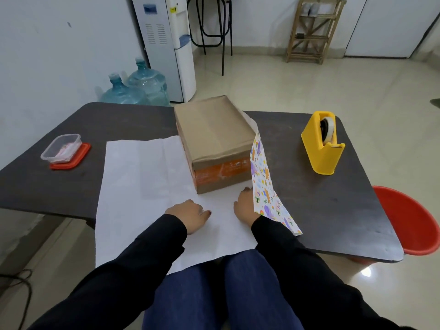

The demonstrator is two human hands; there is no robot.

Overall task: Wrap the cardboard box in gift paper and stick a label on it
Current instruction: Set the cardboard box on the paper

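A brown cardboard box (214, 134) with orange tape on its near side stands on a sheet of gift paper (142, 186), white side up, spread over the dark table (71, 186). The paper's right edge is lifted against the box, showing its colourful printed side (262, 186). My right hand (244, 206) holds that raised edge near the box's front right corner; its fingers are partly hidden behind the paper. My left hand (190, 215) rests on the white paper in front of the box, fingers loosely curled.
A yellow tape dispenser (322, 144) stands at the right of the table. A clear plastic container (62, 148) sits on its red lid at the left, with something pink and white inside. A red bucket (414, 222) stands beside the table's right corner. Water bottles and a dispenser are behind.
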